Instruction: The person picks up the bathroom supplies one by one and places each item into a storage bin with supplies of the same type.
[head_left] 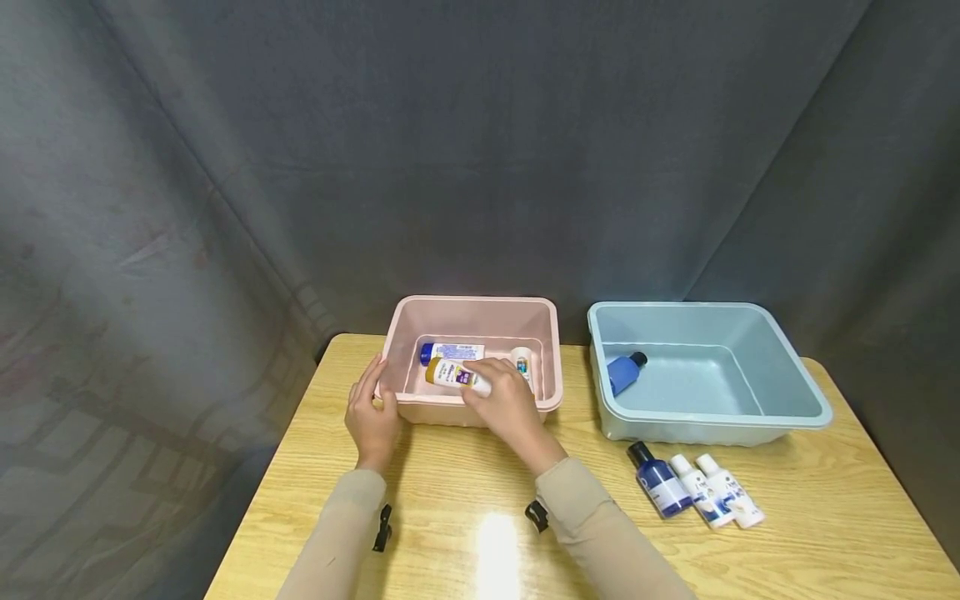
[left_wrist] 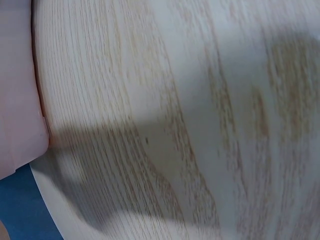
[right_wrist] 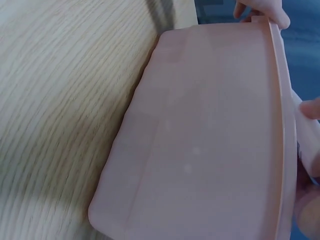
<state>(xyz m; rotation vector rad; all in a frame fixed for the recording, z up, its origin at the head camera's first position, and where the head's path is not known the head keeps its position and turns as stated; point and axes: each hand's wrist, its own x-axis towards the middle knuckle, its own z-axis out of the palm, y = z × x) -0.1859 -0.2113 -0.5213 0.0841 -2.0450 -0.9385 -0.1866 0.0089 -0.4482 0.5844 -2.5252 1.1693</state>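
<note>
My right hand (head_left: pixel 510 407) grips a white bottle with a gold cap (head_left: pixel 454 375), holding it tilted inside the front of the pink bin (head_left: pixel 480 307). In the right wrist view, part of that white bottle (right_wrist: pixel 306 132) shows past the bin's rim. At the bin's front left corner, my left hand (head_left: pixel 372 425) holds the rim, its thumb over the front edge. Behind the gripped bottle lies a white bottle with a blue cap (head_left: pixel 457 352). Another white bottle (head_left: pixel 522 360) lies at the bin's right, partly hidden by my right hand.
To the right stands a light blue bin (head_left: pixel 697 417) with a blue bottle (head_left: pixel 622 375) lying in it. In front of it lie a dark blue bottle (head_left: pixel 662 482) and two small white bottles (head_left: pixel 702 492) (head_left: pixel 731 492) on the wooden table (head_left: pixel 450 500). A grey curtain (head_left: pixel 480 167) hangs behind.
</note>
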